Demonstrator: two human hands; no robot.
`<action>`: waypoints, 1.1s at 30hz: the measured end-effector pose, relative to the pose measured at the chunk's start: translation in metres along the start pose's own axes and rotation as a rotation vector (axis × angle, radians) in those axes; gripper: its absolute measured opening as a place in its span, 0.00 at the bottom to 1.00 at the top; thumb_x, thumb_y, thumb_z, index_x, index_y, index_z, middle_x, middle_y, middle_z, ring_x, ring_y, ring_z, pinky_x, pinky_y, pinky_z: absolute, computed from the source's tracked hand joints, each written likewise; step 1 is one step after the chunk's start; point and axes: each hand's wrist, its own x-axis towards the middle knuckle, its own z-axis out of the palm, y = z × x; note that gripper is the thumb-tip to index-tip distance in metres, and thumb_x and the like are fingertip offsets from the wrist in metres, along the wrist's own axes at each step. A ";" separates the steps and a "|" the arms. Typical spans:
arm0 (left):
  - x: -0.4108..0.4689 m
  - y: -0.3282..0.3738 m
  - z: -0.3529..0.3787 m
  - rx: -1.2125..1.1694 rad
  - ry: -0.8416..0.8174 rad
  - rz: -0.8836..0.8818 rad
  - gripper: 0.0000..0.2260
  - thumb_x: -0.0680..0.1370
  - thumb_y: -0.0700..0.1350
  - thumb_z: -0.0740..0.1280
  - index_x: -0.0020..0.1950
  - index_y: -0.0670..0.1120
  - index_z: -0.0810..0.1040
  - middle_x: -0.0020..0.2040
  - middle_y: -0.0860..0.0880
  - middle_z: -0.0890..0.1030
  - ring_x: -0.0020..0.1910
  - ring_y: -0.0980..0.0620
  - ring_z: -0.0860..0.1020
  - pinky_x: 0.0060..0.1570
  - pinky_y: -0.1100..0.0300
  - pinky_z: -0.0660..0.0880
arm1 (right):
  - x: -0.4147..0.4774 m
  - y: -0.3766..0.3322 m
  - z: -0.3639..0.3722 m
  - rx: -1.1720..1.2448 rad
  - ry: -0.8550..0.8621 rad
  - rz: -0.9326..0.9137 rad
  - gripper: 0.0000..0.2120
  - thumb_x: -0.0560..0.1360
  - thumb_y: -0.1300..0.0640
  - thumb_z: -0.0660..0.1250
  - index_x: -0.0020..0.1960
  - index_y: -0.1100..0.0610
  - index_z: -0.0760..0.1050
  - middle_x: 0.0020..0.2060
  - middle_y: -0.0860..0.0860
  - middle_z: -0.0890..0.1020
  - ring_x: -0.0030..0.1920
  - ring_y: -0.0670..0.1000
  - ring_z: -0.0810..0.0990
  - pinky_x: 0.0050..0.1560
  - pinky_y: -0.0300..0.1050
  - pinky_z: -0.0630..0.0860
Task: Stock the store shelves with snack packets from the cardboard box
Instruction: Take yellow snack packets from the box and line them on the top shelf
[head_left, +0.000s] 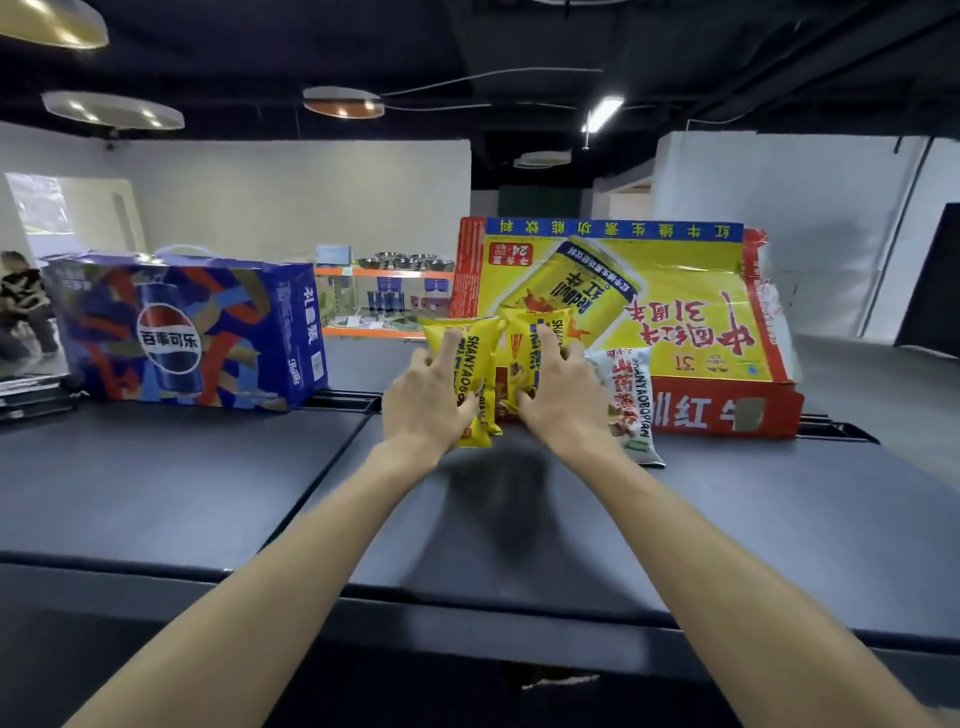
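Two yellow snack packets stand upright on the dark shelf top, side by side in front of the red and yellow cardboard box. My left hand grips the left yellow packet, fingers over its front. My right hand grips the right yellow packet the same way. A white snack packet leans against the box just right of my right hand.
A blue Pepsi carton stands at the left on the same dark surface. Behind, an orange-framed shelf holds metal bowls and small goods. A person sits at the far left edge. A gap runs between the two dark panels.
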 end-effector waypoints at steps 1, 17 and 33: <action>0.000 -0.002 0.007 -0.015 -0.012 0.000 0.29 0.75 0.53 0.70 0.71 0.52 0.60 0.49 0.44 0.75 0.42 0.41 0.79 0.37 0.52 0.74 | -0.001 0.001 0.007 -0.019 0.010 0.000 0.41 0.73 0.51 0.73 0.78 0.49 0.52 0.67 0.58 0.68 0.65 0.61 0.72 0.53 0.54 0.76; -0.011 -0.011 0.046 -0.157 0.034 -0.002 0.38 0.72 0.53 0.74 0.75 0.60 0.54 0.50 0.45 0.70 0.42 0.42 0.77 0.37 0.50 0.76 | 0.000 0.013 0.044 -0.045 0.072 0.019 0.41 0.77 0.47 0.68 0.80 0.49 0.47 0.69 0.58 0.66 0.67 0.60 0.70 0.51 0.55 0.77; -0.020 -0.011 0.041 -0.167 -0.111 -0.061 0.44 0.69 0.61 0.72 0.79 0.61 0.50 0.52 0.47 0.69 0.47 0.44 0.77 0.45 0.52 0.76 | -0.014 0.008 0.038 -0.077 -0.110 0.062 0.55 0.69 0.37 0.73 0.80 0.48 0.39 0.70 0.58 0.61 0.70 0.61 0.65 0.56 0.55 0.77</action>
